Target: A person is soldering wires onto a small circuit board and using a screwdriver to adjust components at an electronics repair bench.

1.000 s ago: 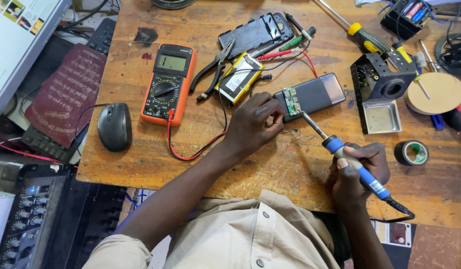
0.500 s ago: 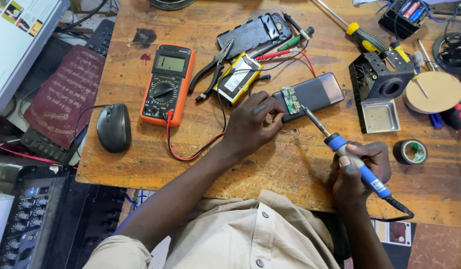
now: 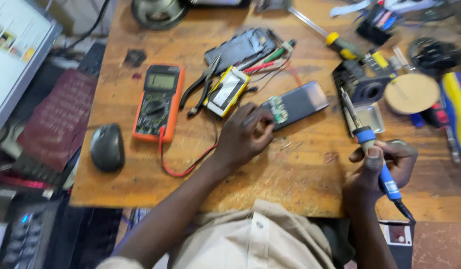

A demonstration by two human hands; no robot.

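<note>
grey multimeter screen (image 3: 161,81), lit monitor (image 3: 11,55), perhaps

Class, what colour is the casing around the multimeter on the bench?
Orange, framing a dark face. The multimeter shows best in the head view.
</note>
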